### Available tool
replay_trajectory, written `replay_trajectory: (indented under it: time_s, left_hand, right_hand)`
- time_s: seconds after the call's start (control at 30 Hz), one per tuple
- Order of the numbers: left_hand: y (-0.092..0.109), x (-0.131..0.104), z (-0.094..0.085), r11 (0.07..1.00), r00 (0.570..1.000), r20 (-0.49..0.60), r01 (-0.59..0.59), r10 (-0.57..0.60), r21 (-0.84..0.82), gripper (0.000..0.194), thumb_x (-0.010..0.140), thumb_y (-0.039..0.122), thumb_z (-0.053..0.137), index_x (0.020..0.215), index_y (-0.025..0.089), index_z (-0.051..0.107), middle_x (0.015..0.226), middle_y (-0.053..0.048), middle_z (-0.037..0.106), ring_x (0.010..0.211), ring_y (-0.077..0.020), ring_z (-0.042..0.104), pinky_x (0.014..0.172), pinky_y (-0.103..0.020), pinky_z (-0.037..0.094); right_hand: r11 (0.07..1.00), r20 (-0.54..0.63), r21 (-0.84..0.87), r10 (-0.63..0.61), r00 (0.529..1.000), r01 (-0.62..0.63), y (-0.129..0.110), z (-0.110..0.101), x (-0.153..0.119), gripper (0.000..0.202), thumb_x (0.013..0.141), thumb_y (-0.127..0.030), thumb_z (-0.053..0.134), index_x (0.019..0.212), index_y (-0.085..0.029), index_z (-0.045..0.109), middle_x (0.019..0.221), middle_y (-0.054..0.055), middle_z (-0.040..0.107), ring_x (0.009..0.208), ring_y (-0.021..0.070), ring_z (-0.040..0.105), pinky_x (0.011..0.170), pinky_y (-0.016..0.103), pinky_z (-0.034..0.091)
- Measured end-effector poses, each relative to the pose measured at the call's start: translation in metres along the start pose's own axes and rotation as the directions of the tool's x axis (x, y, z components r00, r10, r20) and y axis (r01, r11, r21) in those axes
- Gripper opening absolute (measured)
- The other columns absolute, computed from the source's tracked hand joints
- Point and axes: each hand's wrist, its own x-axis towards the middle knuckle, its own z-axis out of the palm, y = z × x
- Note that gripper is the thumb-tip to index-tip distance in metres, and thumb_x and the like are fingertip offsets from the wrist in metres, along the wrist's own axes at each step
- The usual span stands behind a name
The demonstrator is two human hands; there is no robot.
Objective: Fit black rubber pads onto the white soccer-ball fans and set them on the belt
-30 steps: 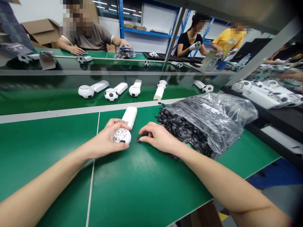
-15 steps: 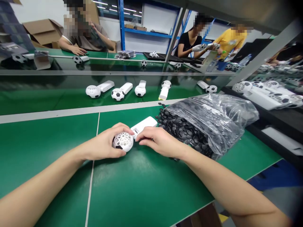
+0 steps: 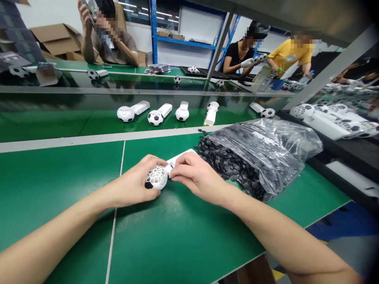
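Note:
A white handheld fan (image 3: 158,178) with a soccer-ball head and an open web-like grille lies on the green table, its handle pointing away to the right. My left hand (image 3: 140,179) is closed round the ball head, thumb at the near side and fingers over the far side. My right hand (image 3: 197,175) is pinched close to the joint between head and handle, covering part of the handle. Whatever its fingertips hold is hidden. Just right of that hand, small black plastic pieces (image 3: 227,163) spill from a clear plastic bag (image 3: 275,146).
Beyond the table edge, several similar fans (image 3: 155,117) lie on a green conveyor (image 3: 59,118). At the right, a black tray (image 3: 334,152) holds more fans. A metal post (image 3: 220,47) rises behind the conveyor. Several co-workers sit or stand across the line.
The fans on the near conveyor have shifted right; those on the far belt slid slightly left. My right fingertips moved slightly closer to the ball head. A co-worker at far left raised both hands.

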Motion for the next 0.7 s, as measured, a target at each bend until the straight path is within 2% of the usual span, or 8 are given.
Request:
replay_trajectory:
  time_s: [0.07, 0.17, 0.23, 0.4, 0.5, 0.7]
  left_hand:
    - [0.000, 0.000, 0.003, 0.999, 0.999, -0.036, 0.023, -0.022, 0.022, 0.050, 0.070, 0.031, 0.057, 0.117, 0.025, 0.041, 0.119, -0.005, 0.042, 0.099, -0.0224, 0.052, 0.081, -0.032, 0.046]
    - [0.002, 0.001, 0.003, 0.998, 0.998, -0.048, 0.050, -0.049, 0.034, 0.049, 0.070, 0.035, 0.059, 0.115, 0.025, 0.042, 0.117, -0.004, 0.044, 0.098, -0.0224, 0.052, 0.080, -0.032, 0.046]
    - [0.003, 0.001, 0.003, 0.998, 0.997, -0.051, 0.054, -0.053, 0.029, 0.047, 0.070, 0.036, 0.059, 0.113, 0.024, 0.044, 0.116, -0.004, 0.045, 0.098, -0.0224, 0.052, 0.080, -0.032, 0.045]
    - [0.007, 0.002, 0.007, 0.998, 0.994, -0.092, 0.062, -0.062, 0.003, 0.043, 0.072, 0.040, 0.058, 0.109, 0.023, 0.045, 0.111, -0.004, 0.045, 0.095, -0.0217, 0.051, 0.077, -0.033, 0.045]
    - [0.008, 0.002, 0.010, 0.998, 0.989, -0.137, 0.062, -0.061, 0.005, 0.038, 0.072, 0.035, 0.056, 0.106, 0.022, 0.046, 0.106, -0.004, 0.046, 0.090, -0.0210, 0.051, 0.073, -0.032, 0.045]
    - [0.008, 0.003, 0.013, 0.998, 0.984, -0.169, 0.060, -0.060, -0.004, 0.034, 0.070, 0.028, 0.054, 0.103, 0.022, 0.046, 0.102, -0.003, 0.045, 0.091, -0.0209, 0.050, 0.075, -0.033, 0.044]
  right_hand:
    - [0.997, -0.004, 0.073, 0.019, 1.000, -0.019, -0.001, 0.003, 0.001, 0.008, 0.085, -0.015, 0.056, 0.086, -0.018, 0.063, 0.087, 0.003, 0.062, 0.083, 0.0150, 0.057, 0.076, 0.026, 0.045]
    - [0.961, 0.069, 0.253, 0.101, 0.992, -0.116, -0.002, 0.009, 0.002, 0.006, 0.082, -0.011, 0.058, 0.082, -0.016, 0.061, 0.079, 0.000, 0.063, 0.072, 0.0112, 0.058, 0.069, 0.022, 0.045]
    - [0.941, 0.081, 0.309, 0.120, 0.989, -0.140, 0.000, 0.013, 0.003, 0.006, 0.082, -0.011, 0.058, 0.080, -0.016, 0.061, 0.078, -0.001, 0.063, 0.071, 0.0106, 0.057, 0.069, 0.021, 0.044]
    - [0.948, 0.029, 0.295, 0.117, 0.993, -0.121, 0.004, 0.019, 0.006, 0.008, 0.080, -0.011, 0.061, 0.074, -0.017, 0.062, 0.077, -0.001, 0.063, 0.075, 0.0120, 0.057, 0.071, 0.022, 0.043]
    - [0.941, 0.023, 0.306, 0.144, 0.989, -0.144, 0.006, 0.021, 0.008, 0.009, 0.078, -0.011, 0.064, 0.072, -0.017, 0.062, 0.075, -0.002, 0.062, 0.073, 0.0113, 0.057, 0.069, 0.022, 0.042]
    - [0.887, 0.105, 0.337, 0.297, 0.949, -0.315, 0.012, 0.026, 0.011, 0.011, 0.074, -0.016, 0.068, 0.068, -0.016, 0.059, 0.070, -0.003, 0.061, 0.065, 0.0105, 0.055, 0.062, 0.021, 0.041]
